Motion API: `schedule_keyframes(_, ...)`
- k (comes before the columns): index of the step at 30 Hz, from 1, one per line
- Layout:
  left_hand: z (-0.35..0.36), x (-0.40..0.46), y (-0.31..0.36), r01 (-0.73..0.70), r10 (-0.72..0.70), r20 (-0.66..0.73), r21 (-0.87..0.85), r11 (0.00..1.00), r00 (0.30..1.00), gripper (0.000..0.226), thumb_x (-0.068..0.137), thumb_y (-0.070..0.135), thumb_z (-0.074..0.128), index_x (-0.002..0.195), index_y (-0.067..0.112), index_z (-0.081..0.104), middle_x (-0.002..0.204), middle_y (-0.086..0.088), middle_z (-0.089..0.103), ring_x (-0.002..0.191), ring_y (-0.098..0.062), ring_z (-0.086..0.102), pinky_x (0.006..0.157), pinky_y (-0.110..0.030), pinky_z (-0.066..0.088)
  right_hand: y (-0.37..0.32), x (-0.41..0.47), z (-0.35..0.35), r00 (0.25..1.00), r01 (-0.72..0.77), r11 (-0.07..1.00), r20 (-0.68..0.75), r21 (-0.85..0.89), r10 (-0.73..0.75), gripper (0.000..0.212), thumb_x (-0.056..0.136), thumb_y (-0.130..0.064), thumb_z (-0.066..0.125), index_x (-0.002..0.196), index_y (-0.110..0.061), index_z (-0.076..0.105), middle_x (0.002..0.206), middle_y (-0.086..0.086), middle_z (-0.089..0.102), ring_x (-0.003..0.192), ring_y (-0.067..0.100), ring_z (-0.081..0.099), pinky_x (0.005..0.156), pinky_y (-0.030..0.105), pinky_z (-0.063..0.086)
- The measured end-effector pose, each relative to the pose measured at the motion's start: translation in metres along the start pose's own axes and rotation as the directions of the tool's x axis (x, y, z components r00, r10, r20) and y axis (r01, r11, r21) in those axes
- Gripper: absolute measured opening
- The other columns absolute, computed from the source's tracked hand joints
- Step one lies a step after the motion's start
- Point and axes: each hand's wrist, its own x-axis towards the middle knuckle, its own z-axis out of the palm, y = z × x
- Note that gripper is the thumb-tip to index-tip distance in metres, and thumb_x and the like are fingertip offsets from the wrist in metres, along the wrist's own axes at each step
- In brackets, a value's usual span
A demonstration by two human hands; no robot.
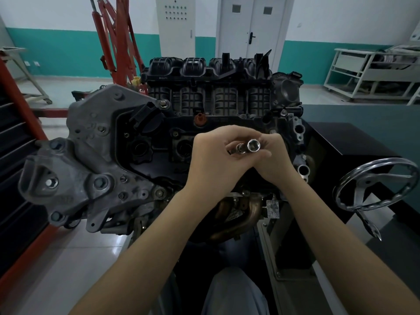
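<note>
Both hands meet above the middle of a car engine (141, 142) mounted on a stand. My left hand (216, 155) curls round a short chrome extension bar (238, 148). My right hand (275, 160) pinches a chrome socket (254, 145), its open end facing the camera, right beside the bar's tip. Whether socket and bar are joined is hidden by the fingers. Below the hands lie the black valve cover and open spark plug wells (185, 148).
A chrome handwheel (375, 185) of the engine stand sticks out at the right. A grey engine bracket (75, 173) juts at the left. A red engine hoist (116, 39) stands behind, a white rack (372, 71) at the far right, red shelving at the left edge.
</note>
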Motion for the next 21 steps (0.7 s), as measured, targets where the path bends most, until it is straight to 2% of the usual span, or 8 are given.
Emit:
schedule_keyframes(2, 0.001, 0.001, 0.000, 0.009, -0.009, -0.022, 0.008, 1.000, 1.000, 0.027, 0.072, 0.009, 0.082, 0.098, 0.011, 0.074, 0.089, 0.006, 0.072, 0.088, -0.002, 0.069, 0.082, -0.016, 0.053, -0.005, -0.001, 0.001, 1.000, 0.023, 1.000, 0.014, -0.007, -0.023, 0.025, 0.079, -0.009, 0.066, 0.080, -0.034, 0.067, 0.079, -0.028, 0.068, 0.081, -0.009, 0.065, 0.070, 0.007, 0.046)
schedule_keyframes(5, -0.002, 0.001, 0.000, 0.030, -0.025, 0.063, -0.069, 0.997, 0.998, 0.031, 0.080, 0.001, 0.073, 0.109, 0.009, 0.070, 0.098, 0.004, 0.072, 0.098, -0.007, 0.068, 0.090, -0.025, 0.054, -0.008, -0.001, 0.002, 0.998, 0.010, 1.000, 0.055, 0.016, -0.011, 0.023, 0.080, -0.014, 0.063, 0.084, -0.037, 0.062, 0.081, -0.035, 0.066, 0.082, -0.012, 0.064, 0.071, 0.005, 0.045)
schedule_keyframes(8, -0.003, 0.001, 0.001, -0.030, 0.031, 0.126, -0.004, 1.000, 0.992, 0.035, 0.079, 0.002, 0.074, 0.113, 0.007, 0.068, 0.105, 0.000, 0.071, 0.102, -0.008, 0.066, 0.092, -0.024, 0.052, 0.001, 0.000, -0.001, 1.000, -0.003, 0.999, 0.009, 0.034, 0.003, 0.033, 0.074, 0.001, 0.069, 0.076, -0.031, 0.069, 0.076, -0.024, 0.070, 0.078, -0.004, 0.067, 0.070, 0.009, 0.048)
schedule_keyframes(10, -0.003, 0.001, 0.001, -0.067, 0.062, 0.069, 0.072, 0.995, 0.996, 0.035, 0.074, 0.009, 0.080, 0.108, 0.008, 0.071, 0.100, 0.001, 0.072, 0.097, -0.005, 0.067, 0.087, -0.018, 0.052, 0.004, 0.001, -0.003, 1.000, -0.006, 0.999, -0.002, 0.045, 0.006, 0.031, 0.072, 0.005, 0.073, 0.081, -0.025, 0.072, 0.079, -0.013, 0.072, 0.080, 0.004, 0.069, 0.071, 0.015, 0.050)
schedule_keyframes(13, -0.002, 0.000, 0.000, -0.052, 0.053, -0.015, 0.087, 0.995, 0.998, 0.028, 0.073, 0.012, 0.082, 0.100, 0.011, 0.074, 0.091, 0.005, 0.073, 0.088, -0.002, 0.068, 0.080, -0.014, 0.052, 0.000, 0.000, 0.000, 1.000, 0.023, 1.000, -0.001, 0.013, -0.023, 0.028, 0.078, -0.003, 0.070, 0.088, -0.029, 0.068, 0.080, -0.024, 0.070, 0.081, -0.005, 0.067, 0.071, 0.009, 0.048)
schedule_keyframes(16, -0.004, 0.001, 0.000, -0.001, 0.002, 0.045, -0.009, 1.000, 0.999, 0.032, 0.080, 0.006, 0.075, 0.111, 0.009, 0.070, 0.100, 0.001, 0.073, 0.098, -0.005, 0.068, 0.089, -0.024, 0.053, -0.002, -0.001, 0.002, 0.999, 0.013, 1.000, 0.035, 0.021, -0.013, 0.029, 0.081, -0.007, 0.066, 0.088, -0.035, 0.063, 0.083, -0.033, 0.067, 0.084, -0.009, 0.065, 0.073, 0.008, 0.047)
schedule_keyframes(18, -0.006, 0.001, 0.000, -0.004, 0.008, 0.105, -0.032, 0.999, 0.994, 0.035, 0.080, 0.002, 0.073, 0.114, 0.008, 0.068, 0.104, 0.000, 0.072, 0.102, -0.007, 0.067, 0.092, -0.028, 0.053, 0.003, 0.000, 0.001, 1.000, 0.004, 1.000, 0.024, 0.010, -0.005, 0.037, 0.079, 0.001, 0.065, 0.082, -0.036, 0.067, 0.082, -0.031, 0.068, 0.084, -0.007, 0.066, 0.073, 0.009, 0.048)
schedule_keyframes(21, -0.005, 0.002, 0.001, -0.064, 0.058, 0.097, 0.061, 0.996, 0.994, 0.036, 0.075, 0.007, 0.079, 0.109, 0.008, 0.070, 0.101, 0.000, 0.072, 0.097, -0.005, 0.067, 0.088, -0.021, 0.053, 0.008, 0.000, -0.002, 1.000, 0.006, 0.999, -0.017, 0.037, -0.006, 0.034, 0.072, 0.005, 0.071, 0.081, -0.028, 0.074, 0.080, -0.019, 0.072, 0.081, 0.002, 0.069, 0.073, 0.015, 0.050)
